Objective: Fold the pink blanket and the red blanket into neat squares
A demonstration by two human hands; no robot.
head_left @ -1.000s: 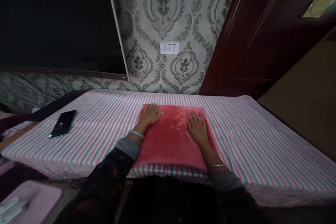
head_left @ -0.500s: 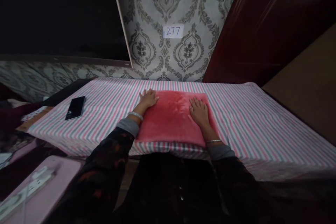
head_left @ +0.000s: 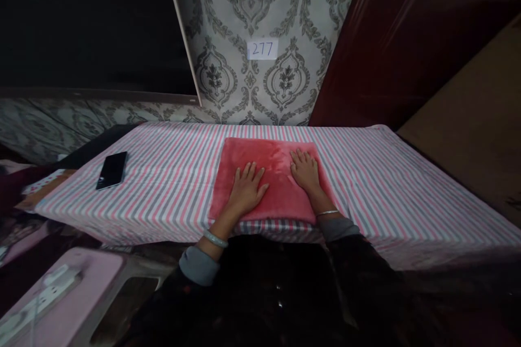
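A plush coral-red cloth (head_left: 280,200), roughly square and lying flat, is on the striped tablecloth (head_left: 175,168) close to the front edge. I cannot tell whether it is a folded blanket or a flat cushion. On its left half my left hand (head_left: 246,188) rests palm down with fingers spread. My right hand (head_left: 305,169) also lies flat, near the cloth's right edge, its fingers a little apart. Between and beyond the hands the pile looks ruffled and lighter. Neither hand grips anything.
A black phone (head_left: 112,169) lies at the table's left. Behind are a large dark screen (head_left: 89,27), a paper marked 277 (head_left: 262,49) on the wall and a dark red door (head_left: 366,54). A white power strip (head_left: 44,295) sits on a pink surface (head_left: 95,276) at lower left.
My left hand has moved from the cloth's far left corner toward me and to the right. My right hand stays at nearly the same spot. The view has shifted slightly.
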